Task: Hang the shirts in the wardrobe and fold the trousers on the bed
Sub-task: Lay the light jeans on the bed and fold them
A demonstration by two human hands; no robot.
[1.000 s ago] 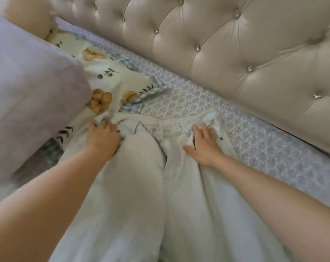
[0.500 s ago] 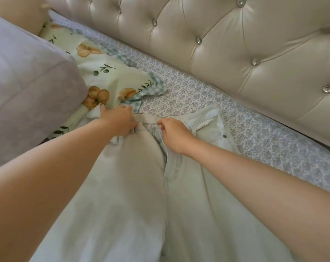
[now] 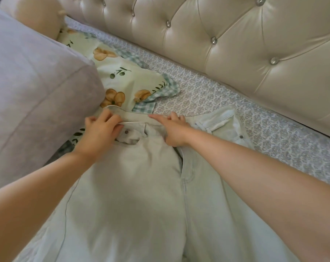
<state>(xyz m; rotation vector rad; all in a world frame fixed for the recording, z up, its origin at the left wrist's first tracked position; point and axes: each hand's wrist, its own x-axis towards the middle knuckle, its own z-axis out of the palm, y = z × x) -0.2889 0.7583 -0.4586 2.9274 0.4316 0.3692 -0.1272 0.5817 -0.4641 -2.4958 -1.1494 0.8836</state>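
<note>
I see the pale trousers (image 3: pixel 133 186) spread flat on the bed (image 3: pixel 207 99), waistband towards the tufted headboard (image 3: pixel 236 44), its left end touching a floral pillow (image 3: pixel 126 80) beside a grey cushion (image 3: pixel 33 87). The left hand (image 3: pixel 100 135) has its fingers (image 3: pixel 111 118) curled round the waistband by the button. The right hand (image 3: pixel 176 130) grips cloth at the fly, 1 finger straight along the waistband.

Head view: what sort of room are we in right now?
Probably a bedroom, on a bed: a tufted, buttoned headboard runs along a patterned sheet, with a grey pillow beside the pale trousers.
</note>
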